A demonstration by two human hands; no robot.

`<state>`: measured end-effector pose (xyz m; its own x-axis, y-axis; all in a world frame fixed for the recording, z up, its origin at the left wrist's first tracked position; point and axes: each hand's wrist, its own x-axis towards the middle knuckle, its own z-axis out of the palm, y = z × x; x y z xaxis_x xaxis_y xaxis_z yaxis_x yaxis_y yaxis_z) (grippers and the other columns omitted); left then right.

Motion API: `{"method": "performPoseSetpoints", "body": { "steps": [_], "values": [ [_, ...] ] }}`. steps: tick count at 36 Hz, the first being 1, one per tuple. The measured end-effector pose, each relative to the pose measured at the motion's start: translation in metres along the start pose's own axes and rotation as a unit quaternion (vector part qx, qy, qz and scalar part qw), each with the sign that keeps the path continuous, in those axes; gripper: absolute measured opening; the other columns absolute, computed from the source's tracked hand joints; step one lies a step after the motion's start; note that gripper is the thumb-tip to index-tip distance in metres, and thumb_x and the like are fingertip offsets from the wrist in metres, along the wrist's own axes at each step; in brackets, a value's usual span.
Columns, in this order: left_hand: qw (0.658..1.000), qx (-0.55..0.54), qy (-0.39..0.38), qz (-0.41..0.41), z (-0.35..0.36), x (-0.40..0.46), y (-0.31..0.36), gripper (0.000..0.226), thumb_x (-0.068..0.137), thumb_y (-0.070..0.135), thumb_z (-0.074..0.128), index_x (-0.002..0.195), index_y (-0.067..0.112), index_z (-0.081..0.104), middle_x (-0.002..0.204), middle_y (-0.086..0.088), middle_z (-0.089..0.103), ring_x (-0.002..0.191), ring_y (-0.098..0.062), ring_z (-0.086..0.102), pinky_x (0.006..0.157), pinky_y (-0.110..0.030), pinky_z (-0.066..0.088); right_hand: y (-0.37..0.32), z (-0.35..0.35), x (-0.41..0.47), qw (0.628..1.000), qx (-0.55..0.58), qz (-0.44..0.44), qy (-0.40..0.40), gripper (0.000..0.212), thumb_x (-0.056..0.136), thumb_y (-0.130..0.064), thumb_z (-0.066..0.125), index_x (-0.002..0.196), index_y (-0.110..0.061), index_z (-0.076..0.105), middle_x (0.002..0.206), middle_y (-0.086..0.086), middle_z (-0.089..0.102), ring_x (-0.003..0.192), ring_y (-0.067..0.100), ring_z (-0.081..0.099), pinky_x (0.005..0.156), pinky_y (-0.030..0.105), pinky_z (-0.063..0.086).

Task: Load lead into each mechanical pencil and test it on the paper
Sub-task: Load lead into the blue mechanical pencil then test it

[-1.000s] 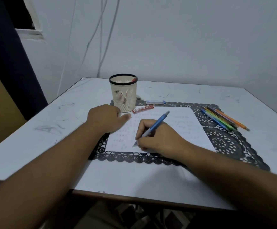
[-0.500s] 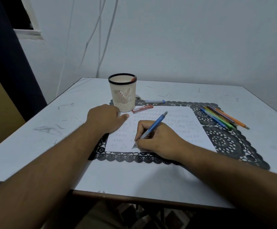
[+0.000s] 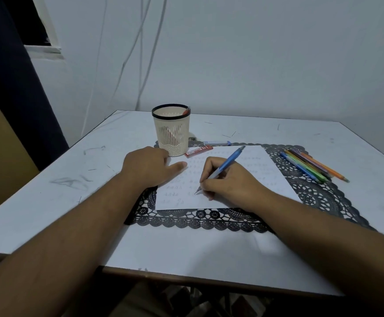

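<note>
Looks like a plain home study corner: scuffed white tabletop (image 3: 49, 202) against a bare wall (image 3: 255, 53) with loose cables (image 3: 138, 46), black lace placemat (image 3: 209, 221), slotted pen cup (image 3: 171, 130).

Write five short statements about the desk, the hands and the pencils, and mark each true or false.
1. The right hand holds a blue pencil with its tip on the paper. True.
2. The left hand is lifting the cup. False: it rests on the paper's left edge, in front of the cup, gripping nothing.
3. A bunch of coloured pencils lies on the mat, right of the paper. True.
4. The red lead case stands inside the cup. False: it lies flat beside the cup, at the paper's far edge.
5. The paper is blank. False: faint rows of marks cover it.
</note>
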<state>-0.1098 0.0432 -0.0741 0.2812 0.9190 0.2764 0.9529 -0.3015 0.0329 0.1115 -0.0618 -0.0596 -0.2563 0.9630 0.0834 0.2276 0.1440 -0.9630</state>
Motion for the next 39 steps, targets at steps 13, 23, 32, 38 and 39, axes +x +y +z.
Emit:
{"method": "performPoseSetpoints", "body": {
  "steps": [13, 23, 32, 38, 39],
  "values": [
    [1.000, 0.009, -0.002, 0.023, 0.005, 0.004, 0.013, 0.057, 0.085, 0.086, 0.043, 0.081, 0.028, 0.041, 0.082, 0.007, 0.053, 0.071, -0.013, 0.054, 0.063, -0.032, 0.046, 0.001, -0.009, 0.011, 0.998, -0.063, -0.010, 0.019, 0.018, 0.087, -0.002, 0.069, 0.077, -0.016, 0.066, 0.075, 0.013, 0.068, 0.073, 0.023, 0.065, 0.076, 0.043, 0.059],
    [1.000, 0.012, 0.010, 0.008, 0.005, 0.013, 0.016, 0.056, 0.087, 0.085, 0.039, 0.077, 0.030, 0.037, 0.079, 0.010, 0.049, 0.073, -0.016, 0.054, 0.066, -0.033, 0.045, 0.000, -0.008, 0.005, 0.997, -0.075, -0.028, 0.001, 0.013, 0.085, 0.000, 0.069, 0.082, -0.013, 0.070, 0.084, 0.015, 0.072, 0.075, 0.020, 0.070, 0.077, 0.048, 0.060],
    [1.000, -0.002, 0.029, -0.006, 0.010, 0.006, 0.019, 0.058, 0.086, 0.086, 0.036, 0.081, 0.029, 0.046, 0.083, 0.009, 0.052, 0.075, -0.015, 0.055, 0.065, -0.032, 0.045, 0.003, -0.006, 0.009, 0.997, -0.067, -0.023, 0.012, 0.015, 0.087, 0.000, 0.070, 0.080, -0.013, 0.066, 0.073, 0.021, 0.070, 0.068, 0.026, 0.065, 0.073, 0.045, 0.056],
    [1.000, 0.000, 0.029, -0.005, 0.010, 0.005, 0.018, 0.056, 0.086, 0.086, 0.038, 0.081, 0.030, 0.045, 0.084, 0.009, 0.053, 0.076, -0.015, 0.056, 0.067, -0.033, 0.049, 0.001, -0.004, 0.009, 0.997, -0.073, -0.021, 0.019, 0.019, 0.087, -0.002, 0.070, 0.076, -0.016, 0.065, 0.073, 0.021, 0.069, 0.067, 0.026, 0.063, 0.070, 0.044, 0.054],
    [1.000, 0.000, 0.030, -0.005, 0.010, 0.005, 0.017, 0.056, 0.086, 0.085, 0.038, 0.081, 0.030, 0.044, 0.084, 0.010, 0.053, 0.075, -0.014, 0.055, 0.067, -0.033, 0.049, 0.001, -0.004, 0.009, 0.997, -0.072, -0.021, 0.021, 0.019, 0.088, -0.001, 0.070, 0.076, -0.015, 0.064, 0.073, 0.022, 0.069, 0.067, 0.027, 0.063, 0.070, 0.044, 0.054]
  ]
}}
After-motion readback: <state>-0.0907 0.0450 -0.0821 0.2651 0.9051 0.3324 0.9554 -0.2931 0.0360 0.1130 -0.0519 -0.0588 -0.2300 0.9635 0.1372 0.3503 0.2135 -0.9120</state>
